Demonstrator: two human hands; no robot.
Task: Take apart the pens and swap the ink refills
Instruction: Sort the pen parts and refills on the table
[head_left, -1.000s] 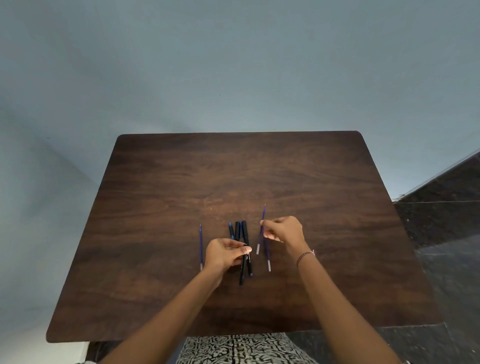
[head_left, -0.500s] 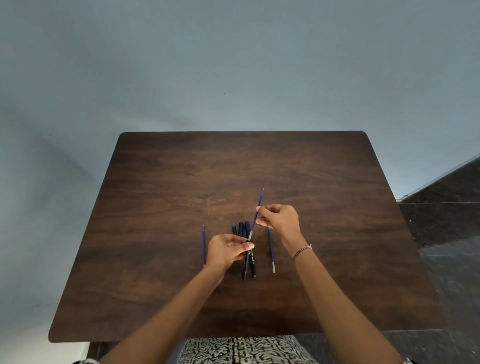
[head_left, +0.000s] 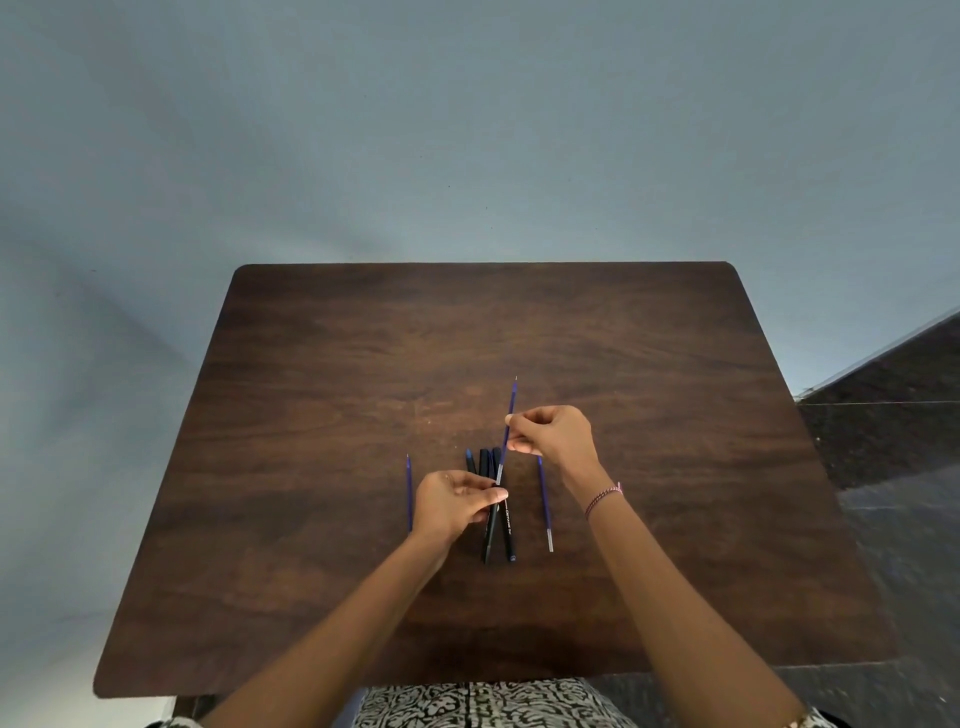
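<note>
Refilling is judged the step in hand: a blue refill (head_left: 510, 410) is pinched by the right hand (head_left: 556, 436), its silver end at the mouth of a black pen barrel (head_left: 489, 535) gripped by the left hand (head_left: 452, 504). Straight alignment, then a push, is called for. Spare refills (head_left: 544, 504) are laid on the dark wooden table (head_left: 519, 322); a grey-blue wall (head_left: 467, 130) is seen behind.

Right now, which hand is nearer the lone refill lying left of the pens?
Left. The left hand is just beside that refill, on its right; the right hand is farther off, past the black pens.
</note>
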